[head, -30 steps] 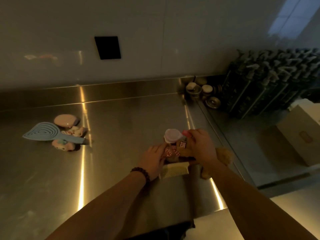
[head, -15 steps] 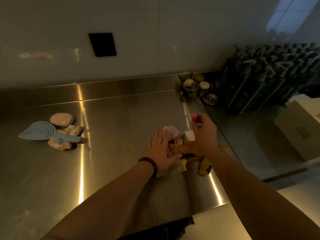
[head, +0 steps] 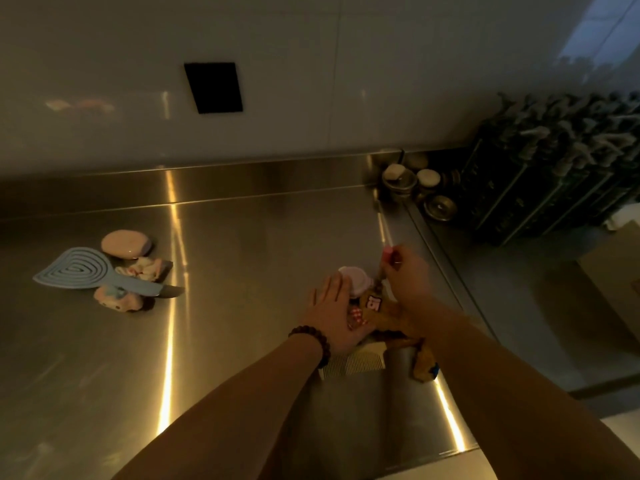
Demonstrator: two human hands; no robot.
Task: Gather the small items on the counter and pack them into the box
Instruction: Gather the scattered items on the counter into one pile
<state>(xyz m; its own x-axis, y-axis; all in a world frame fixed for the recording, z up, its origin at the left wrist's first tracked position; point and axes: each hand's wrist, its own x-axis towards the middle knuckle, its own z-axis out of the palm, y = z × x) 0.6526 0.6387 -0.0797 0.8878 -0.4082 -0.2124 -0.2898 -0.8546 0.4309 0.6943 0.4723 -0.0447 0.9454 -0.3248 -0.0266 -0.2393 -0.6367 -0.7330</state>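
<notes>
Your left hand (head: 334,311) is lying flat with straight fingers on the little pile near the right edge of the steel desk (head: 242,258), covering a red checked bit and touching the pink-lidded jar (head: 355,280), so that grip is released. Your right hand (head: 407,280) has its grip clenched on a small pink-tipped thing (head: 388,252), right over the brown plush toy (head: 388,315), with the comb (head: 356,363) just on your side of the jar. Well to the jar's left sit the blue brush (head: 86,273), pink soap (head: 126,243) and two small figures (head: 119,299).
</notes>
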